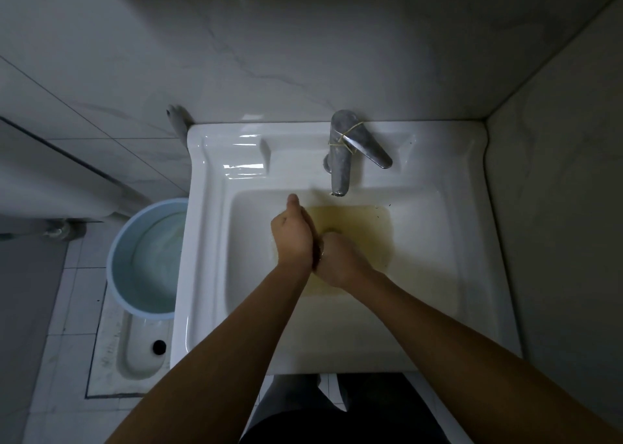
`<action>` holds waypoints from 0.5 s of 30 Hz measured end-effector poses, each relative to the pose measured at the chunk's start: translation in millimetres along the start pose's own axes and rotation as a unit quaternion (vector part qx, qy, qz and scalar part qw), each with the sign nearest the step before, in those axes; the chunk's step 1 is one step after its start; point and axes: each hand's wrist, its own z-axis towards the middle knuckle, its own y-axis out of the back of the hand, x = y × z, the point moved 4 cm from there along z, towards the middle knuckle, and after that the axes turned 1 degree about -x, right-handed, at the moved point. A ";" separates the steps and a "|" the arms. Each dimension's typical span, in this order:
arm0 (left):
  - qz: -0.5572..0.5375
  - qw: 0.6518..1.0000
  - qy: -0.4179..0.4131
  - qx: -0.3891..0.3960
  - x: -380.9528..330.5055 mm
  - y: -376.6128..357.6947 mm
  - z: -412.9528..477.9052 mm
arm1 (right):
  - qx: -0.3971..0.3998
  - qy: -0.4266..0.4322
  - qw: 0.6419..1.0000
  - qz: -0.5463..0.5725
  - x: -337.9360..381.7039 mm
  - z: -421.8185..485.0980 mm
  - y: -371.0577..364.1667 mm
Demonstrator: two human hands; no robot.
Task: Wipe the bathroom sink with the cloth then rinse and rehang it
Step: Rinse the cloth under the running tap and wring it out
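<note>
Beside the sink, far left: a pale blue bucket point(148, 261) holding water stands on the floor tiles, touching or just off the basin's left edge; it plays no part I can see.

Left hand: the left hand point(292, 233) is inside the bowl, thumb pointing up toward the back wall, fingers together and laid flat against the right hand.

Between the hands: something dark shows in the seam where the palms meet. It may be a bit of the cloth, but it is too small and shadowed to say. I cannot tell whether either hand is gripping anything.

Right hand: the right hand point(337, 261) is curled, fingers folded in toward the left palm, sitting just over the drain.

Sink: the sink point(209, 275) is white, with a yellow-brown stain around the drain under and beyond the right hand.

Faucet: the faucet point(340, 160) stands behind the hands and to their right, its spout end close above them, lever swung right, a band tied round it. No stream is plainly visible.

Cloth: no cloth shows anywhere else, nor any hook or rail for it.

Relation that matters: both hands sit equally near the spout, just in front of and below it; whatever they press lies between the palms.
</note>
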 end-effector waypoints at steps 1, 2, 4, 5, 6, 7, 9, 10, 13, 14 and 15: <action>-0.011 1.000 0.018 0.005 -0.4 0.8 -0.1 | -0.002 -0.005 1.000 -0.016 -0.8 2.1 1.2; -0.010 1.000 0.023 0.019 -0.2 2.2 1.1 | 0.002 -0.016 1.000 -0.023 -2.0 4.3 2.9; 0.044 0.997 -0.007 0.064 1.0 5.1 5.7 | 0.010 -0.046 0.999 0.008 -10.0 10.4 7.0; 0.074 0.993 -0.020 0.093 2.3 7.7 8.1 | 0.014 -0.061 0.997 0.050 -16.0 12.5 8.8; 0.096 0.988 -0.014 0.122 4.6 10.8 10.1 | 0.008 -0.069 0.993 0.097 -20.2 11.9 12.4; 0.111 0.983 0.007 0.147 9.0 14.6 12.9 | -0.003 -0.072 0.988 0.136 -25.1 11.0 16.2; 0.119 0.976 0.044 0.177 16.3 23.3 16.2 | -0.015 -0.062 0.983 0.171 -29.0 8.1 23.1; 0.117 0.976 0.047 0.177 17.8 27.3 16.9 | -0.013 -0.060 0.983 0.171 -29.9 6.9 24.4; 0.101 0.983 0.046 0.150 18.8 31.3 17.3 | -0.020 -0.045 0.982 0.181 -30.6 5.9 25.0; 0.093 0.984 0.045 0.145 18.4 30.5 16.3 | -0.027 -0.033 0.980 0.192 -29.3 5.2 25.5; 0.078 0.985 0.048 0.146 17.6 28.8 14.5 | -0.035 -0.029 0.978 0.205 -29.1 4.9 24.7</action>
